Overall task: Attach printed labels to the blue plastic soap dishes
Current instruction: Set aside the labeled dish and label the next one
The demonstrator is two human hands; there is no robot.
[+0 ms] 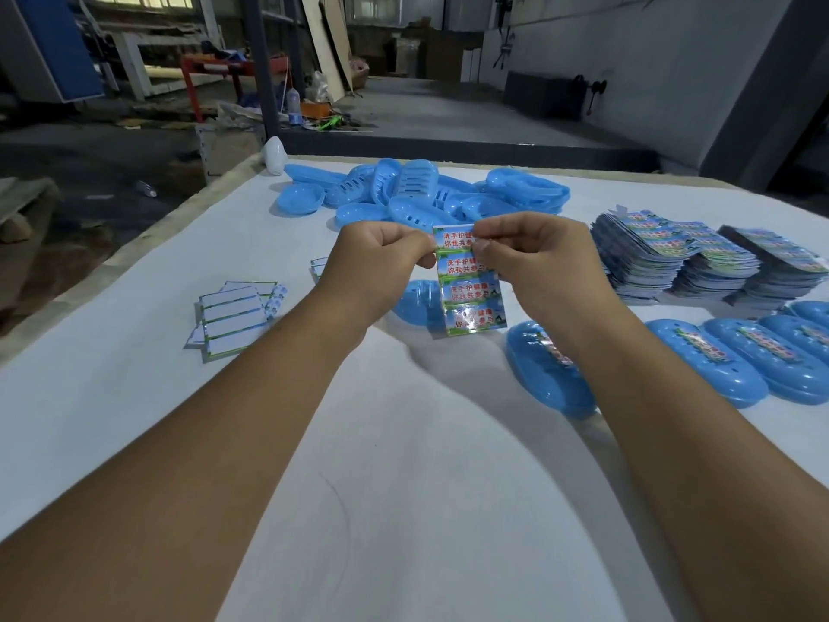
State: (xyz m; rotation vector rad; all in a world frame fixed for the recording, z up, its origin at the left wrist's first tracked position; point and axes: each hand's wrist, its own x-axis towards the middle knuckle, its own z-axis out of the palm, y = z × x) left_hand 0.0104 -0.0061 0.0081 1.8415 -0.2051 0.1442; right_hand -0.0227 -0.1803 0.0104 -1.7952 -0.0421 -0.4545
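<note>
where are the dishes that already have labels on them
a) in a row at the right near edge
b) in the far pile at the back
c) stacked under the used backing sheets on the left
a: the labelled soap dishes lie side by side at the right, nearer than the stacks of label sheets; the far pile of soap dishes shows no labels.

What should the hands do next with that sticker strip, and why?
Probably peel the top label off the label strip. The left hand and right hand both pinch its top edge, and a blue soap dish waits right behind the strip.
</note>
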